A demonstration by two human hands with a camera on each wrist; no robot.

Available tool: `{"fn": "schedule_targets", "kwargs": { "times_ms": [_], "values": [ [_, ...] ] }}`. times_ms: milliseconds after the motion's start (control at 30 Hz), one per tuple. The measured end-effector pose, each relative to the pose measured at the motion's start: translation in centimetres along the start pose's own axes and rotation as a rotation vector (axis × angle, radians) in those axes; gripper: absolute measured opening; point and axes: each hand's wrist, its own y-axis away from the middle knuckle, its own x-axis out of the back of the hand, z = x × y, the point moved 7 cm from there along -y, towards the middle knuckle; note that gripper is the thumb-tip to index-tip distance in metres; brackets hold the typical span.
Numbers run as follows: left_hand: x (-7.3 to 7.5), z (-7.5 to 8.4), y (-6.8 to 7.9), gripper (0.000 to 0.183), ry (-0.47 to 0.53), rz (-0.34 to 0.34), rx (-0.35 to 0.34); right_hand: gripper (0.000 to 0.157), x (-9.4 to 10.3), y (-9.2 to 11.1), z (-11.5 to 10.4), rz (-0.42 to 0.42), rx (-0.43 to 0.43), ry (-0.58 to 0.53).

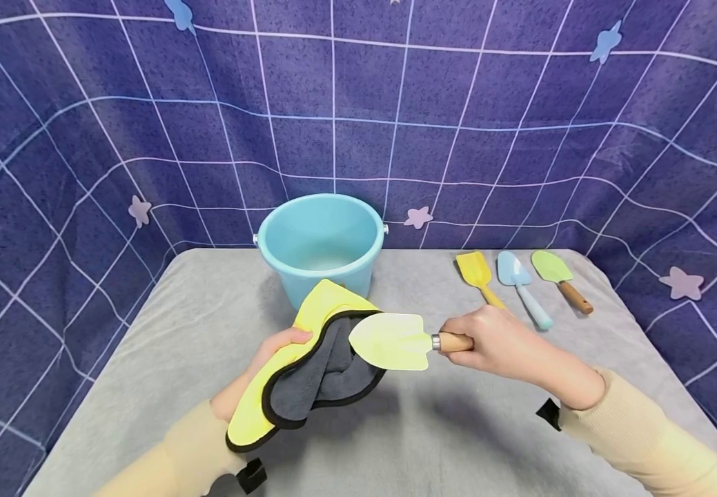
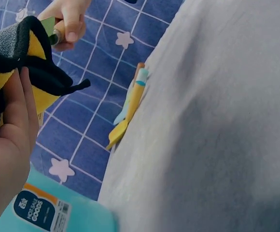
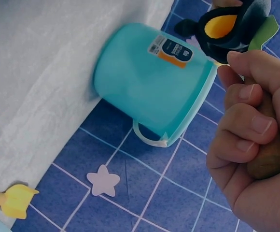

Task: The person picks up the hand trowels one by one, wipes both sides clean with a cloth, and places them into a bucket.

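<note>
My left hand (image 1: 271, 355) grips a yellow-and-grey cloth (image 1: 342, 369) with black edging, thumb over its yellow side, held in front of the bucket. In my right hand (image 1: 501, 345) is a hand trowel (image 1: 391, 342) with a pale yellow-green blade, its tip pointing left and overlapping the cloth's grey side in the head view. The fingers curl around the trowel's wooden handle (image 3: 270, 157), seen from behind in the right wrist view. From the left wrist, the cloth (image 2: 43, 79) hides most of the trowel blade.
A light-blue bucket (image 1: 321, 207) with a label stands behind the cloth, at the table's back. To the right lie a yellow scoop (image 1: 475, 268), a light-blue trowel (image 1: 512, 268) and a green trowel (image 1: 552, 266). A blue gridded curtain (image 1: 358, 83) surrounds the grey-covered table (image 1: 165, 338).
</note>
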Motion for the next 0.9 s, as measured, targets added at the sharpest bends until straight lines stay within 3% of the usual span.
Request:
{"fn": "schedule_targets", "kwargs": {
  "times_ms": [167,533,767,900],
  "values": [
    [-0.2,0.5,0.7,0.054,0.002,-0.02,-0.004,0.026,0.0,0.0,0.0,-0.001,-0.001,-0.014],
    [-0.2,1.3,1.7,0.057,-0.03,0.055,0.025,0.03,0.2,0.2,0.0,0.011,0.001,-0.008],
    [-0.6,2.0,2.0,0.057,0.007,0.002,-0.032,0.03,0.3,0.2,-0.1,0.016,0.017,0.001],
    [0.2,2.2,2.4,0.053,-0.026,0.061,-0.017,0.03,0.4,0.3,-0.1,0.024,0.026,0.005]
  ]
}}
